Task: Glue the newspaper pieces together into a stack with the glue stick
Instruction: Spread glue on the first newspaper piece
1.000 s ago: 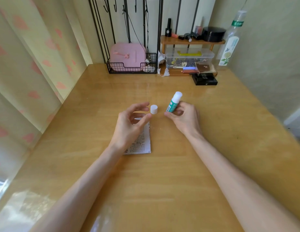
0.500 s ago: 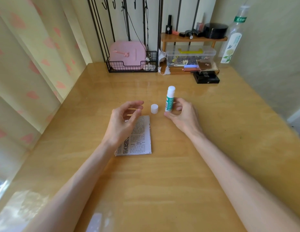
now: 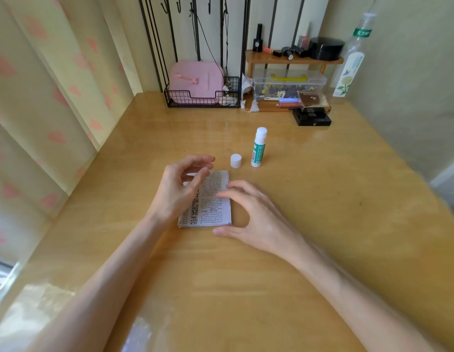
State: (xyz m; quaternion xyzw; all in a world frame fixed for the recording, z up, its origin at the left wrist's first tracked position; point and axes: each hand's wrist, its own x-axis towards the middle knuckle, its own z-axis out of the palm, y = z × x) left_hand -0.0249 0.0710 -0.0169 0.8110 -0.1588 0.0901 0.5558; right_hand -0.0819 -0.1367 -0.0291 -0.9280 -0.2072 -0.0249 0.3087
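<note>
Right hand just left the uncapped green-and-white glue stick standing at 1 o'clock of the printed newspaper stack, fingers spread touching paper; left hand loosely curled, empty; pressing likely next.

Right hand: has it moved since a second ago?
Yes. The right hand released the glue stick, which stands beside the cap, and came nearer the person, to the right edge of the newspaper pieces.

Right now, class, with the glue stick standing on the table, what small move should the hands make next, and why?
Probably press the newspaper stack flat. The glue stick stands uncapped beside its cap, and both the left hand and the right hand are empty at the paper.
</note>
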